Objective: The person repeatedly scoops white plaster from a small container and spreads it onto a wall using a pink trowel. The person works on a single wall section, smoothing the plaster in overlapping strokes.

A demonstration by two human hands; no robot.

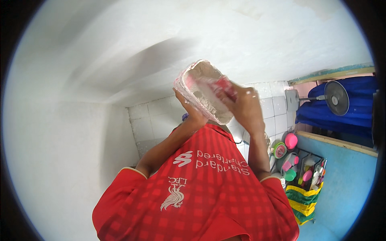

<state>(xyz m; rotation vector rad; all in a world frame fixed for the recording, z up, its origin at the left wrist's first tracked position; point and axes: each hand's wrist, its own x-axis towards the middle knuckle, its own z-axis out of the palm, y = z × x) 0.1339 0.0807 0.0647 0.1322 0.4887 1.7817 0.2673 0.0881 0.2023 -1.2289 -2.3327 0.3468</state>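
In front of my chest I hold up a rounded rectangular tub (193, 100), its pinkish rim crusted with white. My left hand (194, 114) grips the tub from its left and lower side. Inside lies greyish-white paste (203, 72), which looks like wall putty. My right hand (246, 107) is closed round a red and whitish scraper (223, 85) whose blade reaches into the tub. Motion blurs the scraper, so its exact shape is unclear. White smears show on my right fingers.
A white wall (249, 36) rises close ahead and to the left. White tiles (267, 106) cover the floor. At right are a fan (337, 98) by a blue curtain (356, 92), a rack of colourful kitchenware (307, 164), a striped cloth (302, 204) and a blue wall (345, 172).
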